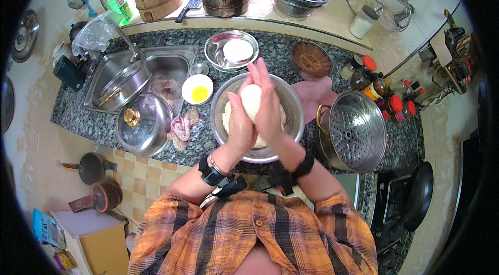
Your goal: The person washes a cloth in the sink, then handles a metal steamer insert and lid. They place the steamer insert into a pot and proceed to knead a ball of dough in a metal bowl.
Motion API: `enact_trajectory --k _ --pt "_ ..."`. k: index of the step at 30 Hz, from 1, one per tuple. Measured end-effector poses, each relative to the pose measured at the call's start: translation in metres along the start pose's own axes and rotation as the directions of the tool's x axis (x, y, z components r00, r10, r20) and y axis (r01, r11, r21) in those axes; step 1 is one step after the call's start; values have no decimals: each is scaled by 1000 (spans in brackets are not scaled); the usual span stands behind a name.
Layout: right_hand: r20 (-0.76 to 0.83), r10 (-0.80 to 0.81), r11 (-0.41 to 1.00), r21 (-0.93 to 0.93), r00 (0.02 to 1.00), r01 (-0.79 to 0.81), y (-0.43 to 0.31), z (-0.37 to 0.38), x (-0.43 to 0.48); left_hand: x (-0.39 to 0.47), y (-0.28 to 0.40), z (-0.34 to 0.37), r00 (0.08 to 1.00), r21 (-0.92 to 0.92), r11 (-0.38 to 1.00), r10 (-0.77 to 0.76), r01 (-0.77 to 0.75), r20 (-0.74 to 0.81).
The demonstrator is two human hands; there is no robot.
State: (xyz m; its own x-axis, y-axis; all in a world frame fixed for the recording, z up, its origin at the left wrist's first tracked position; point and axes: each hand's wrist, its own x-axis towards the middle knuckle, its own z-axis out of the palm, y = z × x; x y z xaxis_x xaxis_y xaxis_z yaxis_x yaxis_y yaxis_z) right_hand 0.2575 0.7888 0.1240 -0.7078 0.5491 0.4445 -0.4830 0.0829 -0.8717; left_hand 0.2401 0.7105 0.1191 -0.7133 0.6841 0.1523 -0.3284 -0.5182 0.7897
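Note:
Between my two palms sits a smooth, pale ball of dough point(251, 99), held above a wide metal bowl point(297, 119). My left hand point(239, 125) cups it from the left side, and my right hand point(268, 109) presses along its right side with the fingers pointing away from me. More dough point(226, 117) lies in the bowl beneath, mostly hidden by my hands. Left of the bowl stands a small white bowl point(188, 96) with yellow liquid. Behind is a steel bowl point(210, 55) with a white round item in it.
A steamer pot with a perforated tray point(353, 131) stands at the right, near seasoning jars point(393, 103). A pink cloth point(315, 96) and a brown woven basket point(312, 59) lie behind it. On the left are a sink point(187, 55), a glass lid point(150, 131) and a crumpled rag point(181, 131).

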Motion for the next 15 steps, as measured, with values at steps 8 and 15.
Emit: enact_trajectory --k 8,15 --pt "187 -196 869 -421 963 259 3 -4 -10 -5 4 -6 984 -241 954 -175 179 39" --pt "118 -227 851 -458 967 256 8 -7 -8 -8 0 -4 971 -154 961 -238 229 -36"
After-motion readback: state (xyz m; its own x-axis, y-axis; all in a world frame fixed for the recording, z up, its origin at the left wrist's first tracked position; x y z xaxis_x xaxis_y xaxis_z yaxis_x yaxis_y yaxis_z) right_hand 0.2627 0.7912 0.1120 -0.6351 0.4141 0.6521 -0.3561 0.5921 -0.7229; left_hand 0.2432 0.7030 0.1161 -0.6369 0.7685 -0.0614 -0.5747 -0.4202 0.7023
